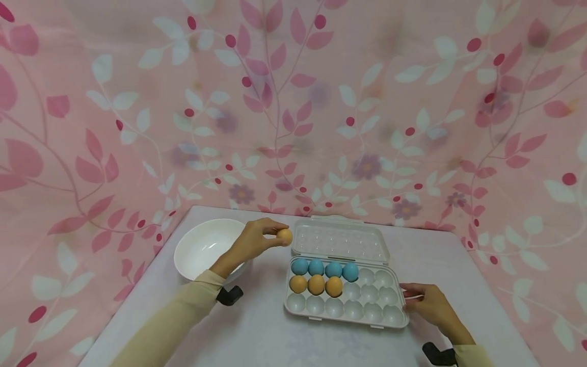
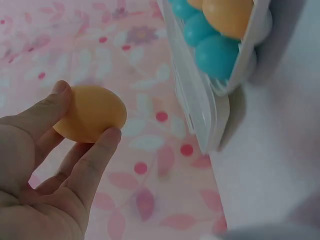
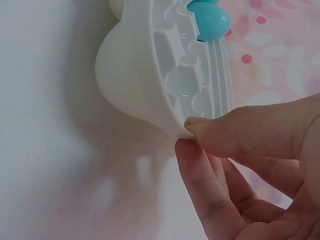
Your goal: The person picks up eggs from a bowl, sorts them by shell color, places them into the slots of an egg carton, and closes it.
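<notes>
My left hand (image 1: 255, 239) pinches an orange egg (image 2: 92, 114) between thumb and fingertips, raised over the space between the white bowl and the egg carton. With thumb and index finger, my right hand (image 1: 432, 308) grips the right rim of the white egg carton (image 3: 159, 75). Several blue eggs (image 1: 334, 270) fill the left part of the carton's back row. In the middle row, 3 orange eggs (image 1: 316, 285) sit from the left end onward. The front row's cups (image 1: 334, 308) hold nothing. The carton's clear lid (image 1: 341, 240) lies folded open toward the back.
A large white bowl (image 1: 202, 251) stands at the left of the table, partly behind my left forearm. White cloth (image 1: 257, 336) covers the table. A pink floral curtain (image 1: 293, 102) hangs right behind its back edge.
</notes>
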`<action>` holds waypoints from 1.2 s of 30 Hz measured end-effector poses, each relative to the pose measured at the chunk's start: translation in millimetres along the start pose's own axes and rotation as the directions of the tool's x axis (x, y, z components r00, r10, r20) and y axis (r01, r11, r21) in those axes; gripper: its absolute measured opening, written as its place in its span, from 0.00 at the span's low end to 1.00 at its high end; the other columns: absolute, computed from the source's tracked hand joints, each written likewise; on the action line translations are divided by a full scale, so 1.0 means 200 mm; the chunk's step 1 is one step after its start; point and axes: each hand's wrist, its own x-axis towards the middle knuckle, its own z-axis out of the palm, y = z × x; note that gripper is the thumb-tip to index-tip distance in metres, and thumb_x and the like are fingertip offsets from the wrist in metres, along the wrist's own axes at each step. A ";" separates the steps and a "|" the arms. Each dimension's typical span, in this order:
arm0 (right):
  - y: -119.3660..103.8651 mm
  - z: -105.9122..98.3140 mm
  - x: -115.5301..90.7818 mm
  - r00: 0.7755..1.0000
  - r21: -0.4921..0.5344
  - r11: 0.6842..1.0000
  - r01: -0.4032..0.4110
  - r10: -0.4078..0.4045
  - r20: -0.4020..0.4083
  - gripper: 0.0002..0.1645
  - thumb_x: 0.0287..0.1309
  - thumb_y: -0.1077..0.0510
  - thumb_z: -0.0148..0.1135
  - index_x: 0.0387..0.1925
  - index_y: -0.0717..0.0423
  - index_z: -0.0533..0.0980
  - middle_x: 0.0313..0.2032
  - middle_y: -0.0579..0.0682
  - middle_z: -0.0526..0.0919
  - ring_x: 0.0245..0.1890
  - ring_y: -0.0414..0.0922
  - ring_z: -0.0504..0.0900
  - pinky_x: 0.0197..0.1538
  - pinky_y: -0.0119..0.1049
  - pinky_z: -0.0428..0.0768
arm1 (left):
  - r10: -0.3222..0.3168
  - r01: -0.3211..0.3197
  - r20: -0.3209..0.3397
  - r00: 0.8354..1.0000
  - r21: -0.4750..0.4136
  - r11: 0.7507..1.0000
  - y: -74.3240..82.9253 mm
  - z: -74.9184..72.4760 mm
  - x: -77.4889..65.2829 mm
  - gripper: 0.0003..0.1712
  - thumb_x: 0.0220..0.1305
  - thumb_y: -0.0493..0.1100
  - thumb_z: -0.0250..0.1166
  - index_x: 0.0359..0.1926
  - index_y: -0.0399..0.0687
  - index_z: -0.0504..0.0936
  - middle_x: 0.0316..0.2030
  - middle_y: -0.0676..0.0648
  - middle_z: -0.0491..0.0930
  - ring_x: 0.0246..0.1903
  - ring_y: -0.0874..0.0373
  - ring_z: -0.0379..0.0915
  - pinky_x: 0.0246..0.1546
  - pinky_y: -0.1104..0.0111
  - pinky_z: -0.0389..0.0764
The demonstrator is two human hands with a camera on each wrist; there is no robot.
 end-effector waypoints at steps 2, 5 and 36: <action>0.00 0.00 0.00 1.000 -0.001 1.000 -0.001 0.001 0.001 0.32 0.41 0.68 0.72 0.54 0.69 0.77 0.39 0.58 0.85 0.36 0.48 0.83 0.35 0.37 0.80 | 0.026 -0.025 0.030 0.999 -0.012 1.000 0.02 0.06 0.01 0.25 0.53 0.46 0.75 0.52 0.46 0.84 0.44 0.51 0.82 0.45 0.56 0.82 0.48 0.60 0.80; 0.00 0.00 0.00 1.000 0.001 1.000 -0.002 0.002 -0.001 0.33 0.41 0.68 0.72 0.54 0.69 0.77 0.40 0.58 0.85 0.36 0.48 0.83 0.35 0.36 0.80 | 0.061 -0.058 0.081 0.995 -0.039 0.998 0.05 0.15 0.03 0.26 0.53 0.46 0.75 0.53 0.45 0.84 0.43 0.52 0.82 0.44 0.58 0.81 0.47 0.65 0.81; 0.02 0.00 0.00 1.000 0.038 0.999 0.019 -0.019 -0.001 0.32 0.42 0.68 0.72 0.54 0.69 0.77 0.40 0.58 0.85 0.36 0.48 0.83 0.34 0.35 0.79 | 0.154 -0.122 0.331 0.931 -0.114 0.986 0.21 0.77 0.17 0.21 0.54 0.49 0.75 0.50 0.52 0.87 0.43 0.61 0.81 0.41 0.72 0.74 0.43 0.77 0.77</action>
